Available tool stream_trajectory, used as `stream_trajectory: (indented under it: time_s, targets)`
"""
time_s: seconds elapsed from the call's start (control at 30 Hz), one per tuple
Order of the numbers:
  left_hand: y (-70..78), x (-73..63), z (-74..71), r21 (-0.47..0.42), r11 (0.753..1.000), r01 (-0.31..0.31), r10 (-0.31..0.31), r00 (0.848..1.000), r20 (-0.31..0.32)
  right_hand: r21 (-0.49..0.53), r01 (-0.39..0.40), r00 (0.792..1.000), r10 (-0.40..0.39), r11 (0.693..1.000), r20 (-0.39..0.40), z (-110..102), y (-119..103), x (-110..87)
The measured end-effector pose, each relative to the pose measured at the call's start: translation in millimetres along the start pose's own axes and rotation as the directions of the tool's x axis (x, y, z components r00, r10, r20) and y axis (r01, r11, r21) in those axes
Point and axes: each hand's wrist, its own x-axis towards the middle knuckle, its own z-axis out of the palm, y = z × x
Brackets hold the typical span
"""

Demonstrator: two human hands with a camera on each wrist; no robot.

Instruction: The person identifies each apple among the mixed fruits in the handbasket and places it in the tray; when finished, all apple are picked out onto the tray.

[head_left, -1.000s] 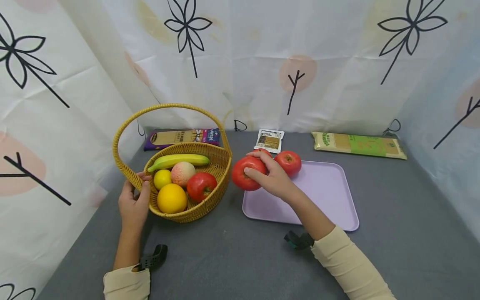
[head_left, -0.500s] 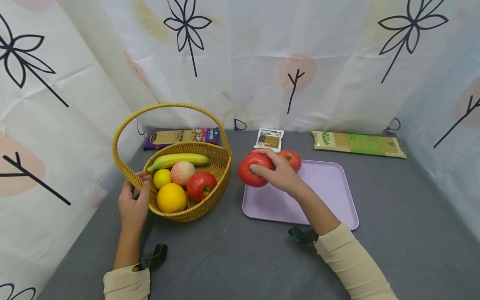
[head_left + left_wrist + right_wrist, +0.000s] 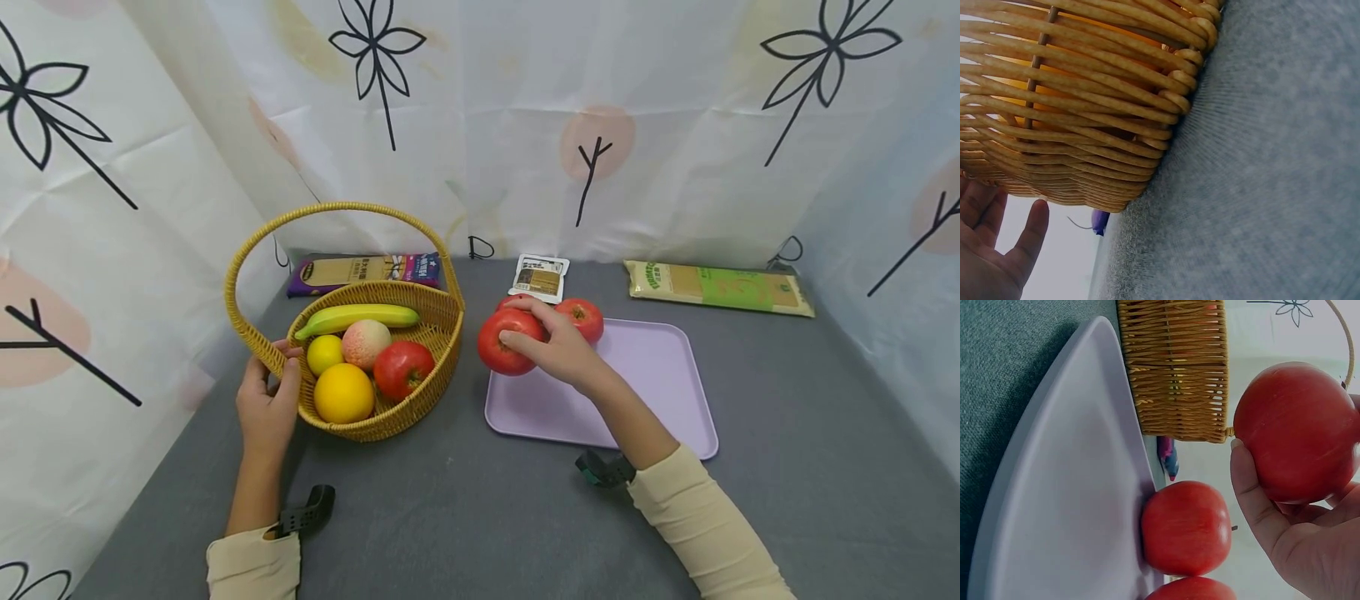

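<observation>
My right hand [image 3: 557, 350] holds a red apple [image 3: 512, 342] above the left part of a lilac tray [image 3: 645, 379]. In the right wrist view, thumb and fingers go round this apple [image 3: 1297, 431], clear of the tray below. Two more red apples, one of them fully visible in that view [image 3: 1186, 528], sit at the tray's far left. My left hand [image 3: 268, 408] grips the left rim of a wicker basket [image 3: 408, 422] by the handle's foot. Inside lie a banana [image 3: 358, 318], a lemon [image 3: 325, 355], a peach [image 3: 366, 344], an orange [image 3: 343, 393] and a red apple [image 3: 403, 370].
Behind the basket lies a purple food packet [image 3: 363, 273]. A small white sachet [image 3: 539, 277] is beyond the tray, and a green and beige packet [image 3: 718, 288] lies at the back right. Patterned curtains [image 3: 480, 125] border the grey table [image 3: 465, 517].
Over the last second my right hand has shifted slightly right and back with the apple, then stayed nearly still. The left hand and basket have not visibly moved.
</observation>
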Motion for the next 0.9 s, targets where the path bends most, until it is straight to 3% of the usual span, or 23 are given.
stream_trajectory:
  time_s: [0.43, 0.9]
  targets:
    - [-2.6, 0.9, 0.7, 0.031, 0.999, 0.010, -0.011, 1.000, 0.014, -0.081, -0.066, 0.997, 0.069, 0.995, 0.034, 7.6, 9.6, -2.4]
    - [0.3, 0.8, -0.3, 0.039, 0.999, 0.030, -0.030, 1.000, 0.001, -0.128, -0.054, 0.997, 0.060, 0.990, 0.044, 3.2, 12.4, 2.3]
